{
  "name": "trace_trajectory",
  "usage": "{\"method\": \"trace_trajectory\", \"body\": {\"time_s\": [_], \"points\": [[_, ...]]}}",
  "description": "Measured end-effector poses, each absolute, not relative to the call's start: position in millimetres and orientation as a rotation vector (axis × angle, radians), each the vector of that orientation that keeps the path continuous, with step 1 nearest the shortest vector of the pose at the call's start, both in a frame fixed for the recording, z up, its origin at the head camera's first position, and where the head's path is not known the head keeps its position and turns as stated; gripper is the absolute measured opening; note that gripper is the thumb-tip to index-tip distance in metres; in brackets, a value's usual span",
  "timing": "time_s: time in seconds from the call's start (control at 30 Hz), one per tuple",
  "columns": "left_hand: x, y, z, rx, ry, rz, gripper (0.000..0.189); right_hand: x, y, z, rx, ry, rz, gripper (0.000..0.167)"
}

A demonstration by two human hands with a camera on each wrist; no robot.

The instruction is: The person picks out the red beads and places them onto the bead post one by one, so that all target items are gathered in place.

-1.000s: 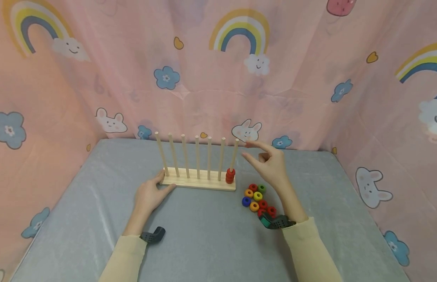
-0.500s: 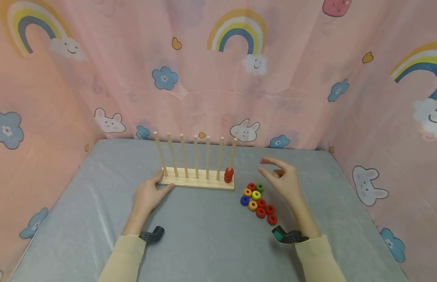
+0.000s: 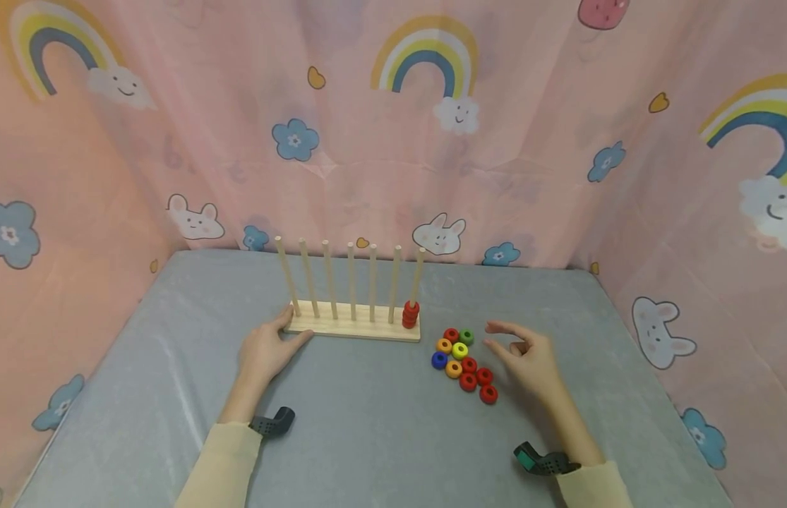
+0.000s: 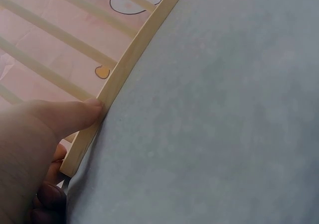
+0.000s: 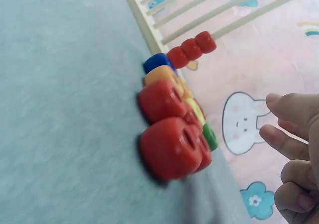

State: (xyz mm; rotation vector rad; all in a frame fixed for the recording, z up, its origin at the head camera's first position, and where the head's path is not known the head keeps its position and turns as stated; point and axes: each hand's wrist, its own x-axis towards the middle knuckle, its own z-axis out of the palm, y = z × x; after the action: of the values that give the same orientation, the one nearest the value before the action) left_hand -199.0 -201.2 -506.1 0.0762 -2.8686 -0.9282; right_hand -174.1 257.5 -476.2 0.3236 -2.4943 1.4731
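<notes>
My left hand point(image 3: 266, 349) grips the left end of a wooden peg rack point(image 3: 351, 327), with the thumb point(image 4: 79, 115) on its front edge and fingers behind. Several upright pegs stand in a row along it. Three red beads point(image 3: 410, 315) are stacked at the foot of the rightmost peg. My right hand point(image 3: 529, 360) hovers to the right of a group of loose beads, its thumb and index finger apart with nothing between them. In the right wrist view, a red bead point(image 5: 167, 149) is closest to the camera.
The loose beads lie on the grey cloth right of the rack: several red, orange beads point(image 3: 454, 369), a blue bead point(image 3: 440, 360), a yellow bead point(image 3: 459, 351) and a green bead point(image 3: 466, 336). A pink patterned curtain point(image 3: 342, 197) encloses the back and sides.
My right hand has moved away from the rightmost peg, down and to the right, beside the loose beads. A red bead that the wrist covered is visible. My left hand keeps its grip.
</notes>
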Motion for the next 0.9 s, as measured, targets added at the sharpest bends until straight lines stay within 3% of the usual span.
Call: {"method": "trace_trajectory", "body": {"time_s": [0.43, 0.9], "points": [[-200, -201, -505, 0.092, -2.866, -0.9, 0.076, -149, 279, -504, 0.383, -2.454, 1.572, 0.031], [-199, -202, -506, 0.082, -2.863, -0.927, 0.077, -148, 287, -521, 0.42, -2.475, 1.72, 0.028]]}}
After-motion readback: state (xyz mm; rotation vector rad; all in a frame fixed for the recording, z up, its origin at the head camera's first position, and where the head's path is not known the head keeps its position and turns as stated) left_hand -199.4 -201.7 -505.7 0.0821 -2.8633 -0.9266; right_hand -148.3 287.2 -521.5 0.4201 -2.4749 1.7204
